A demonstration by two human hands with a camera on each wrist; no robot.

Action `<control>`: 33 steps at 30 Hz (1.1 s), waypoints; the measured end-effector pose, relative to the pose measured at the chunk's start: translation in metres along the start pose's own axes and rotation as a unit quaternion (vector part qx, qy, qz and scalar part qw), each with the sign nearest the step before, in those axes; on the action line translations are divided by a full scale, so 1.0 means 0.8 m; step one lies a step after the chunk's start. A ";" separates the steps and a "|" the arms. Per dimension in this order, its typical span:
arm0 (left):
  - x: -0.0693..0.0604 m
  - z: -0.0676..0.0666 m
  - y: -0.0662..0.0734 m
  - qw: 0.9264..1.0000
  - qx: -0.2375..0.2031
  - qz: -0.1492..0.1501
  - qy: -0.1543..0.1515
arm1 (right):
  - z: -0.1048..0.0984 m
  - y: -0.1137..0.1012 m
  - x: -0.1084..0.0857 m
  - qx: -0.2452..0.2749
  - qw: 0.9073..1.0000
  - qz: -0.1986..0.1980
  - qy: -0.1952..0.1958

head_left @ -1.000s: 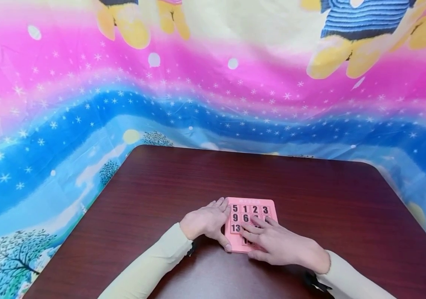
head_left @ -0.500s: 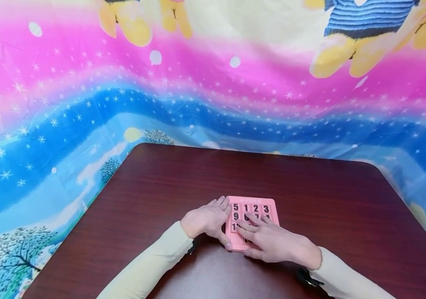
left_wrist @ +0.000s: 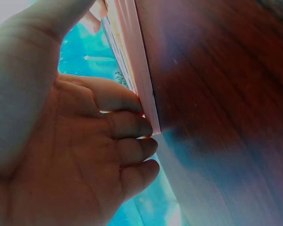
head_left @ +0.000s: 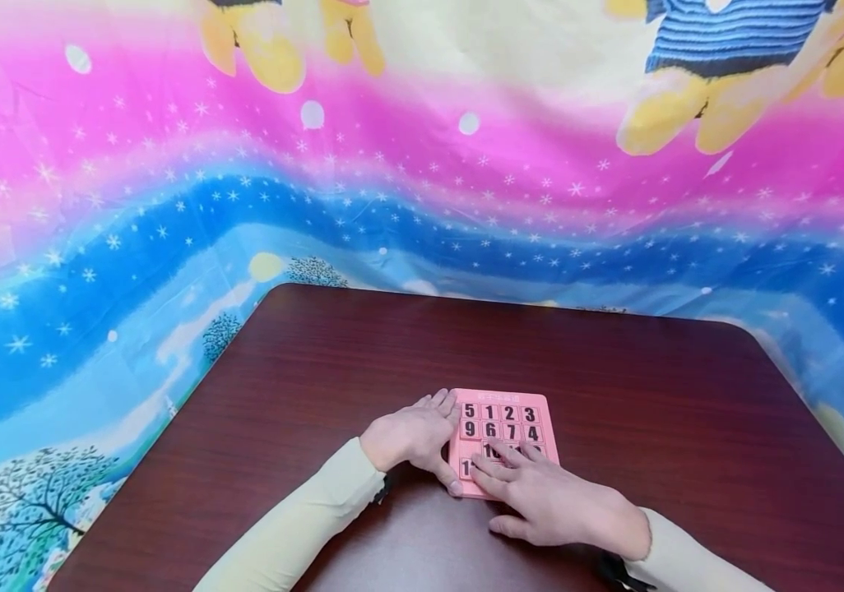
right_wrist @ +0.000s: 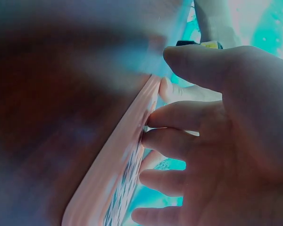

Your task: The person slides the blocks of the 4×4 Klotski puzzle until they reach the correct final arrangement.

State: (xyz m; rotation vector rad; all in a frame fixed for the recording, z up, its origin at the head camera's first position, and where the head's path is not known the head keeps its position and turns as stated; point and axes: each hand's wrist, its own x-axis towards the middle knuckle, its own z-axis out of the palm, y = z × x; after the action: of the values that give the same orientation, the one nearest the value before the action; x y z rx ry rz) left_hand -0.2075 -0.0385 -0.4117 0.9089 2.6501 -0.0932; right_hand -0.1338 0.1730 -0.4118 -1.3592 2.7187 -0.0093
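Note:
A pink number sliding puzzle point(head_left: 540, 400) lies flat on the table, its black-numbered tiles facing up. The top row reads 5, 1, 2, 3 and the second 9, 6, 7, 4. At the left of the third row is a bare slot, with a tile point(head_left: 466, 469) beginning with 1 below it. My left hand point(head_left: 409, 436) rests along the puzzle's left edge, fingers extended and thumb near the lower left corner. My right hand point(head_left: 566, 500) lies over the lower right part, spread fingertips touching tiles; its thumb is off the frame. Several lower tiles are partly hidden by these fingers.
The dark reddish-brown table point(head_left: 363, 345) extends around the puzzle on all sides. Behind it hangs a patterned cloth point(head_left: 422, 181) in pink, blue and cream, reaching down past the table's far edge.
At the left, the third-row tile 13 is gone from its place, leaving a slot, and a tile now sits beneath it. My right hand shifted left, then slightly down. The left hand stays put.

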 end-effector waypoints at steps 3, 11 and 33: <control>0.001 0.000 0.001 1.000 -0.004 -0.003 0.000 | 0.002 -0.002 -0.004 0.001 1.000 -0.002 0.002; -0.001 0.002 0.001 1.000 0.000 -0.003 0.000 | -0.002 -0.001 -0.004 0.011 1.000 -0.006 -0.008; 0.001 -0.001 0.000 1.000 0.001 -0.002 -0.003 | -0.010 0.047 0.047 0.063 0.994 0.080 -0.028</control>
State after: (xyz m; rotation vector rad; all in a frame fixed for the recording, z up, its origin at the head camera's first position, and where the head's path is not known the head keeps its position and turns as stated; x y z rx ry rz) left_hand -0.2085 -0.0383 -0.4110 0.9029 2.6466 -0.0984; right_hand -0.1869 0.1651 -0.4094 -1.0907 2.7201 -0.1247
